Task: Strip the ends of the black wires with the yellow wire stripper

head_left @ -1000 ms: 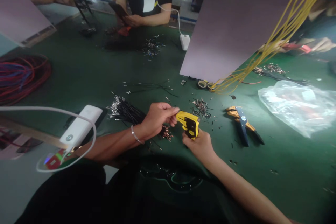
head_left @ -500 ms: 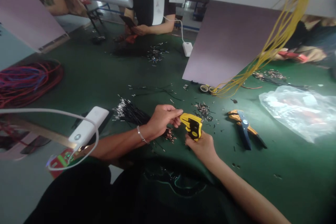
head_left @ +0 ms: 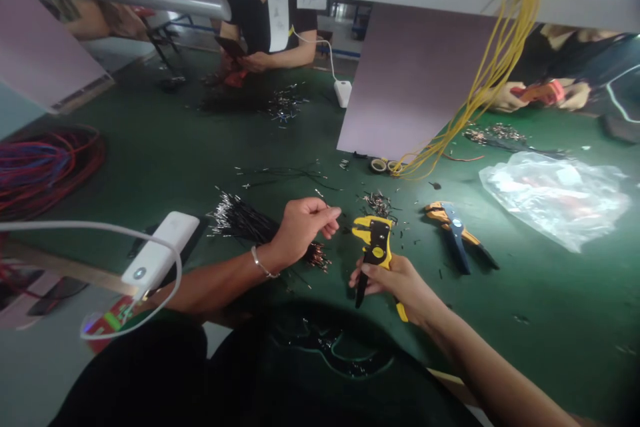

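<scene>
My left hand (head_left: 306, 230) is closed in a pinch on a thin black wire (head_left: 320, 194), whose pale end pokes out above the fingers; the rest of it is hidden. To its right, my right hand (head_left: 395, 280) grips a yellow and black wire stripper (head_left: 376, 240) with its handles spread. The stripper's jaws are a short way from my left fingertips. A bundle of black wires (head_left: 245, 219) with silvery ends lies behind and under my left hand, and its bare copper ends (head_left: 317, 255) show beside the wrist. Past the stripper is a pile of small scraps (head_left: 380, 204).
A blue and orange wire stripper (head_left: 456, 230) and a clear plastic bag (head_left: 555, 193) lie to the right. Yellow wires (head_left: 500, 67) hang from the shelf beside tape rolls (head_left: 379, 165). A white power bank (head_left: 161, 248) with a cable sits left. Co-workers' hands (head_left: 257, 61) are across the table.
The stripper has come away from my left fingertips, and its handles have spread apart in my right hand. My left hand still pinches. The whole view has shifted slightly.
</scene>
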`<action>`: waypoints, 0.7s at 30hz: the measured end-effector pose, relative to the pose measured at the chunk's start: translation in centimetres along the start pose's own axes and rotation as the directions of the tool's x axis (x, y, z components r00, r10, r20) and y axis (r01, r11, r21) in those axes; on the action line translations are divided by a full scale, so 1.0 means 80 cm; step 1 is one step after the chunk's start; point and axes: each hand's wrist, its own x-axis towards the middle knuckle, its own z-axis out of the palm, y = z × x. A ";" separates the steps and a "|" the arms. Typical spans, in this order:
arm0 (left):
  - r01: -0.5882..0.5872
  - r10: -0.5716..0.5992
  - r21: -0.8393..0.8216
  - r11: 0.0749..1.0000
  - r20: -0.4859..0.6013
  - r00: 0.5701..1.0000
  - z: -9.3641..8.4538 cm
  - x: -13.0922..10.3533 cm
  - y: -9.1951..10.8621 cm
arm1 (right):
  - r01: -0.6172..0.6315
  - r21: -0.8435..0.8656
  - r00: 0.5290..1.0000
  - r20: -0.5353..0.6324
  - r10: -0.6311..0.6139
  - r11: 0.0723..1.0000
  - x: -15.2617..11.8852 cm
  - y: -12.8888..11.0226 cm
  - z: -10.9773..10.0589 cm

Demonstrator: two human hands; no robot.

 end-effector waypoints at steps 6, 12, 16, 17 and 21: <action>-0.070 0.076 0.174 0.982 -0.024 0.997 0.001 -0.005 0.009 | -0.208 -0.132 0.978 -0.002 0.210 0.969 0.004 0.004 -0.016; -0.148 0.152 0.221 0.964 -0.003 0.988 -0.001 -0.008 0.008 | -0.247 -0.370 0.949 0.097 0.301 0.896 0.012 -0.018 -0.026; -0.221 0.224 0.263 0.939 0.020 0.974 -0.002 -0.010 0.005 | -0.229 -0.607 0.937 0.076 0.342 0.761 0.023 -0.025 -0.035; -0.238 0.240 0.273 0.932 0.027 0.970 -0.002 -0.010 0.005 | -0.205 -0.680 0.937 0.072 0.342 0.704 0.025 -0.027 -0.038; -0.263 0.264 0.298 0.918 0.036 0.964 -0.003 -0.011 0.004 | 0.009 -0.949 0.978 0.074 0.195 0.316 0.026 -0.035 -0.044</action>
